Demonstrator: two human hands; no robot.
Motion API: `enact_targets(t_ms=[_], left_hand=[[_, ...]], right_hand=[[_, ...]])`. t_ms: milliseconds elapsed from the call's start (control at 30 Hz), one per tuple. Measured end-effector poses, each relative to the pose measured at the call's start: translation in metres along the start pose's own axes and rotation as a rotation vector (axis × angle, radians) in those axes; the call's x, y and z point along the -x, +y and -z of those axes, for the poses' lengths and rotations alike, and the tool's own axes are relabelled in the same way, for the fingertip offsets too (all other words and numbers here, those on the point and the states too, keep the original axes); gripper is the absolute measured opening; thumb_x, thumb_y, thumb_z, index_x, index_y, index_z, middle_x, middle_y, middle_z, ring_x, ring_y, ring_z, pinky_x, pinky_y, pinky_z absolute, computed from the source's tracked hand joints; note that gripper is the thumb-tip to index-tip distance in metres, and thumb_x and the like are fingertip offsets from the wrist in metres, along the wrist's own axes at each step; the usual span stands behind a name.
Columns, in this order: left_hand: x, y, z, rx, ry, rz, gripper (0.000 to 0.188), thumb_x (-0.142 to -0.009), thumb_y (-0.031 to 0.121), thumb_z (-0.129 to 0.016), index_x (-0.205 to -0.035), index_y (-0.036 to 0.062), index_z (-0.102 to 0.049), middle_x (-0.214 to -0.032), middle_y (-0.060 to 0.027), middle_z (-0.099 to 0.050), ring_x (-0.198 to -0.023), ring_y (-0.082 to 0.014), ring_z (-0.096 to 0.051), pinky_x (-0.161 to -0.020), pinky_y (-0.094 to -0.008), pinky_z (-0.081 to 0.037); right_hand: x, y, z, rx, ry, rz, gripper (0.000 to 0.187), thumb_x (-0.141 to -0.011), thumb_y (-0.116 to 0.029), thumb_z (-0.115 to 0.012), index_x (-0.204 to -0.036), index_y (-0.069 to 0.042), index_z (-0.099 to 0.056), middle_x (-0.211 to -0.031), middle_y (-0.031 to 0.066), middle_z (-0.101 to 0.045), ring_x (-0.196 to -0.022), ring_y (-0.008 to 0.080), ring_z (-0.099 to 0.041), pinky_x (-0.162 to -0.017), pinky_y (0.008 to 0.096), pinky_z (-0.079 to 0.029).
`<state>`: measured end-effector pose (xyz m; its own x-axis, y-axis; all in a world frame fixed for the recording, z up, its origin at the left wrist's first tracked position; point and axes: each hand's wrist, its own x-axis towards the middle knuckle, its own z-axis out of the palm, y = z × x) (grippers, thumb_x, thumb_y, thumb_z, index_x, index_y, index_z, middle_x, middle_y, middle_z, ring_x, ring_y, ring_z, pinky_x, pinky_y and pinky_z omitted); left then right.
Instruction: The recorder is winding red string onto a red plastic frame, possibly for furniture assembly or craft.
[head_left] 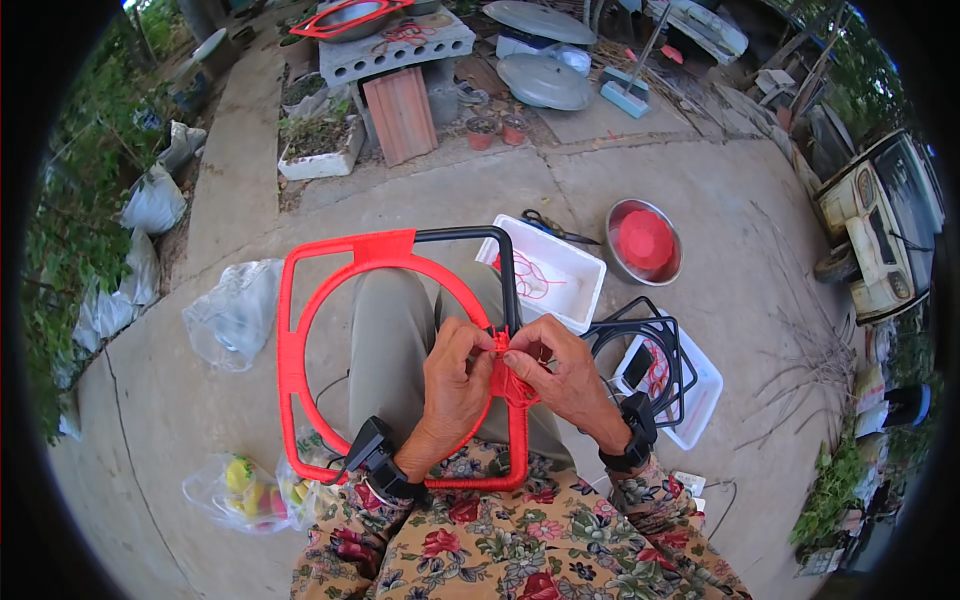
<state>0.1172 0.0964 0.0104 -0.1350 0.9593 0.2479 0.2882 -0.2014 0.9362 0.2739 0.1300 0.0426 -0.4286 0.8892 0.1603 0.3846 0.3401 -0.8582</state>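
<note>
Across my lap lies a square metal frame with a round ring inside, mostly wrapped in red cord. Bare black tube shows at its upper right corner. On the frame's right side my left hand is closed in a pinch on the red cord. Opposite it, my right hand pinches the same cord, thumb and fingers pressed together. A loose bundle of cord hangs just beneath the fingers. The exact crossing of the strands between the fingertips is too small to make out.
Right of my knees stand a white tray with red cord, scissors, a steel bowl holding a red piece, and black frames over another tray. Plastic bags lie left. A concrete block table stands ahead.
</note>
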Motion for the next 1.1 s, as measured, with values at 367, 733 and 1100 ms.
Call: enact_targets(t_ms=[367, 733, 1100], left_hand=[[0.006, -0.002, -0.008, -0.217, 0.177, -0.256, 0.015, -0.08, -0.009, -0.06, -0.091, 0.0003, -0.055, -0.085, -0.0123, -0.052, -0.071, -0.0253, -0.055, -0.057, -0.0322, -0.045], [0.01, -0.007, -0.009, -0.246, 0.118, -0.253, 0.018, -0.078, -0.003, -0.063, -0.095, 0.0022, -0.058, -0.08, -0.0129, -0.052, -0.069, -0.0312, -0.058, -0.056, -0.0386, -0.046], [0.009, -0.005, -0.006, -0.173, 0.1, -0.251, 0.013, -0.078, -0.006, -0.064, -0.089, 0.0012, -0.061, -0.077, -0.01, -0.051, -0.063, -0.0225, -0.054, -0.054, -0.0314, -0.044]], right_hand=[[-0.031, 0.012, 0.019, -0.141, -0.355, -0.192, 0.019, -0.087, -0.013, -0.065, -0.1, 0.001, -0.061, -0.078, 0.0006, -0.061, -0.069, 0.0058, -0.052, -0.061, 0.0226, -0.043], [-0.03, 0.016, 0.006, -0.22, -0.288, -0.245, 0.014, -0.086, -0.01, -0.062, -0.091, 0.002, -0.061, -0.074, 0.0021, -0.063, -0.065, 0.0062, -0.056, -0.059, 0.0215, -0.046], [-0.008, 0.029, -0.007, -0.635, 0.133, -0.341, 0.021, -0.09, -0.022, -0.063, -0.092, -0.001, -0.061, -0.066, -0.0036, -0.053, -0.056, 0.0026, -0.044, -0.049, 0.0187, -0.036]])
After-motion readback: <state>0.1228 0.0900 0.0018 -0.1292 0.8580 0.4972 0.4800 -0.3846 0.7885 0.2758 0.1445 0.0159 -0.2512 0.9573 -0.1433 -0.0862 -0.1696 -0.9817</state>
